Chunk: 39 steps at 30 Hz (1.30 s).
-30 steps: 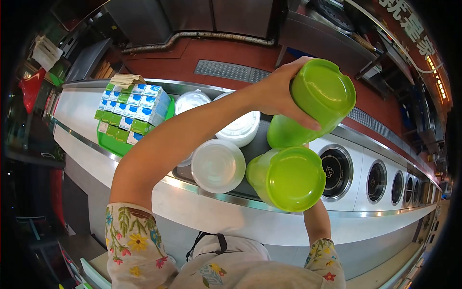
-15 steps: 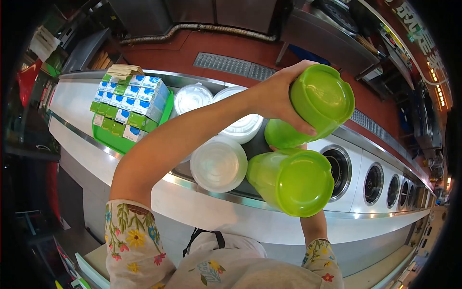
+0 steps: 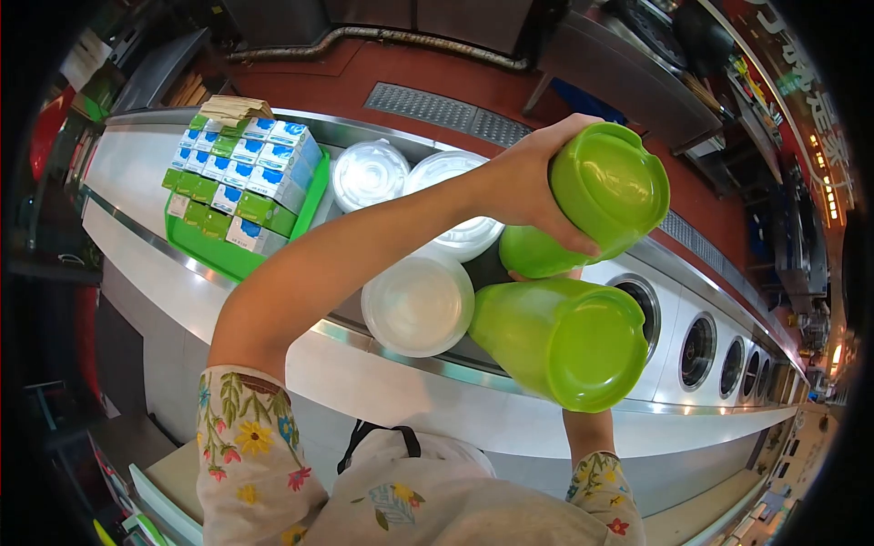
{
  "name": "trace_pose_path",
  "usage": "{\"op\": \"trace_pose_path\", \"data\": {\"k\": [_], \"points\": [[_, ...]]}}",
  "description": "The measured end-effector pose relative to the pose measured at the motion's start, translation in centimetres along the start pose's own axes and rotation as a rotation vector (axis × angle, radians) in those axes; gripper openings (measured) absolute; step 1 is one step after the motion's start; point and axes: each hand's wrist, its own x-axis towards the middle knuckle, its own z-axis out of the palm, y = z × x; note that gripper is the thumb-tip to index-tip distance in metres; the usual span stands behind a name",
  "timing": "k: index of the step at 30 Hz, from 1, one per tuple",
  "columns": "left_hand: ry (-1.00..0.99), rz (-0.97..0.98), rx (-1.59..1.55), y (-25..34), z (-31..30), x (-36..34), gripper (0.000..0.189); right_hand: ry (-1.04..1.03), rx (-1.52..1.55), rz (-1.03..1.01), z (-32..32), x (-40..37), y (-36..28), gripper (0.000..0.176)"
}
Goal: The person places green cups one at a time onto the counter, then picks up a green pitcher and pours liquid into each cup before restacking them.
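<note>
My left hand (image 3: 546, 182) reaches across and grips a green plastic container (image 3: 612, 182) from its far side, thumb lying along the wall. The container is tilted, its notched end facing me. Just below, a second green container (image 3: 596, 346) slants the same way, wide end toward me. My right hand (image 3: 569, 273) is mostly hidden behind this lower container; a bit of its fingers shows between the two, closed around the lower one. Beside it on the counter stands a translucent round tub (image 3: 419, 305).
Two more white lidded tubs, one at the back (image 3: 370, 175) and one beside it (image 3: 446, 173), stand on the counter. Left of them a green tray (image 3: 218, 255) bears stacked blue, white and green cartons (image 3: 246, 173). Round dark wells (image 3: 699, 350) run along the counter rightward.
The lower green container has shifted slightly right and turned a little. My left hand keeps its hold on the upper one. The view has moved slightly.
</note>
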Motion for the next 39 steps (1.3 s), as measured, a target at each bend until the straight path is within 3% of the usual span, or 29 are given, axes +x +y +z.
{"op": "trace_pose_path", "data": {"k": [17,22,39], "points": [[-0.010,-0.055,0.058,-0.3,1.4,0.6,0.108,-0.013,0.002,0.008,0.3,-0.3,-0.2,0.075],[-0.018,-0.200,0.071,0.2,2.1,1.1,0.111,0.010,0.020,0.001,0.0,-0.5,-0.4,0.076],[-0.004,-0.221,0.120,0.2,2.8,1.1,0.109,0.088,0.019,-0.004,-1.8,-1.1,-1.0,0.079]]}}
